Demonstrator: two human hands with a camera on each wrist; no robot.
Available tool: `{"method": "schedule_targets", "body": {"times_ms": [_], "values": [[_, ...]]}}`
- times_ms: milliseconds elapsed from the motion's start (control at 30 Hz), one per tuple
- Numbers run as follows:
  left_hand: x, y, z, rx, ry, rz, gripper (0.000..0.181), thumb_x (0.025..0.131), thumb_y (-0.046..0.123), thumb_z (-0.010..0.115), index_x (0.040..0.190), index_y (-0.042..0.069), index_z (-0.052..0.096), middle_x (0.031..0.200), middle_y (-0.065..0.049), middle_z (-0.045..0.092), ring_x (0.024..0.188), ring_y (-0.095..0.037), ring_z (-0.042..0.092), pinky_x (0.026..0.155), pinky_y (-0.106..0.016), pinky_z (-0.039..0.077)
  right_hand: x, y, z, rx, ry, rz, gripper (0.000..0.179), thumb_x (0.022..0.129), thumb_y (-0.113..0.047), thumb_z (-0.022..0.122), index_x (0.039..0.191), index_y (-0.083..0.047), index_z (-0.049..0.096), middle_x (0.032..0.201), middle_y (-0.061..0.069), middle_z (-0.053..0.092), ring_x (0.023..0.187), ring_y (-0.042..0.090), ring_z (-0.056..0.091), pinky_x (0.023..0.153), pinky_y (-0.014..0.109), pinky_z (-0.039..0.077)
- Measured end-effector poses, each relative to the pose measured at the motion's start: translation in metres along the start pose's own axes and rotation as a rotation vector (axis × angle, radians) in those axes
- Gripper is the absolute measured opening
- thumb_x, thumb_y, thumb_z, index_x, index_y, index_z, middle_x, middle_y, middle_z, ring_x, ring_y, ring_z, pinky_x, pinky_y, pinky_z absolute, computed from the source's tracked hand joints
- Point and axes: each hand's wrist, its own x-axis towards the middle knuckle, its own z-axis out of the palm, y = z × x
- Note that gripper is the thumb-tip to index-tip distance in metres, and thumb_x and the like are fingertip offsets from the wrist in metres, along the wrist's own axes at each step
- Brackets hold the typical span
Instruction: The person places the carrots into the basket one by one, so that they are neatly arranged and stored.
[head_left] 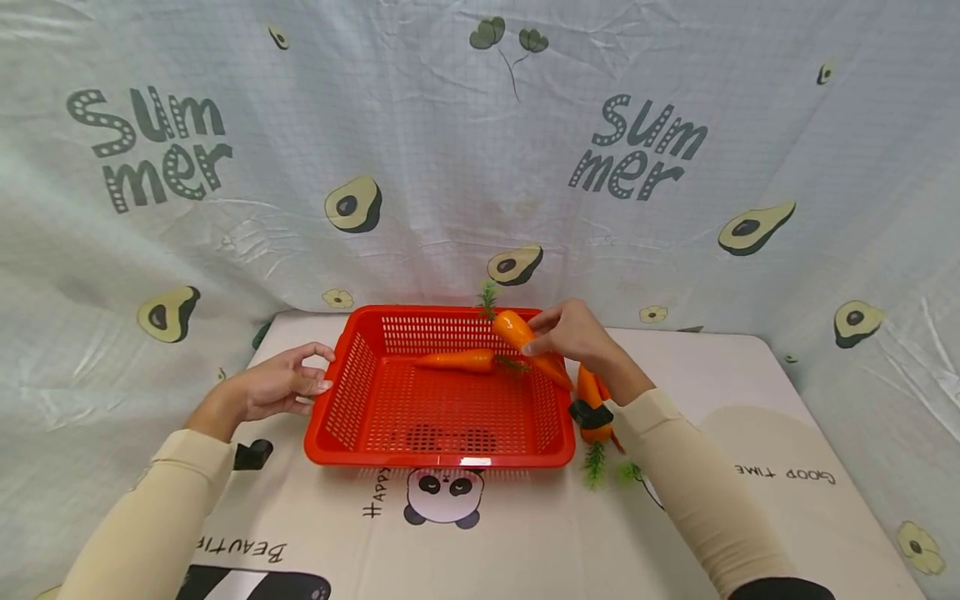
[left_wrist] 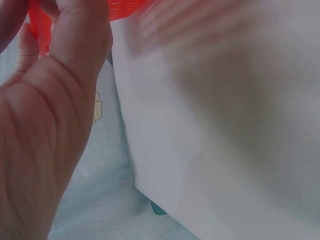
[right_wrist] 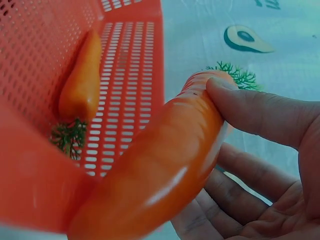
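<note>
Onscreen, my right grip [head_left: 577, 340] pinches a carrot [head_left: 513, 328] at the right end of the red basket [head_left: 442, 460] (left grip [head_left: 276, 385] holding its rim).

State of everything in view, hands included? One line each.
Red basket, upright on the table.
Inside carrot, lying flat, leaves toward the right.
Held carrot, tilted, leafy end up, at the basket's right side.
Outside carrots, right of the basket, partly hidden.
Left hand, gripping basket's left rim.
Right hand, pinching held carrot.
</note>
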Motion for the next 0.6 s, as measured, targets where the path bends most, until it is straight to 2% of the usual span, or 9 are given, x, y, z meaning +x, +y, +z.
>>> {"method": "schedule_targets", "body": {"times_ms": [200,600], "values": [[0.002,0.0,0.002,0.001,0.0,0.001,0.033,0.102,0.008,0.064,0.124,0.019,0.043,0.104,-0.002,0.071,0.088,-0.018,0.072,0.082,-0.038,0.065,0.006,-0.003,0.006,-0.001,-0.009,0.002,0.046,0.081,-0.012,0.087,0.125,0.0,0.075,0.124,0.018,0.074,0.101,0.027,0.07,0.081,0.031,0.062],[0.001,0.0,0.001,0.001,-0.012,0.007,0.033,0.102,0.008,0.064,0.124,0.019,0.042,0.103,-0.001,0.072,0.087,-0.017,0.073,0.081,-0.037,0.065,0.016,-0.017,0.025,-0.024,-0.041,-0.064,0.047,0.079,-0.011,0.088,0.123,-0.001,0.076,0.126,0.016,0.075,0.108,0.029,0.07,0.092,0.038,0.062]]}}
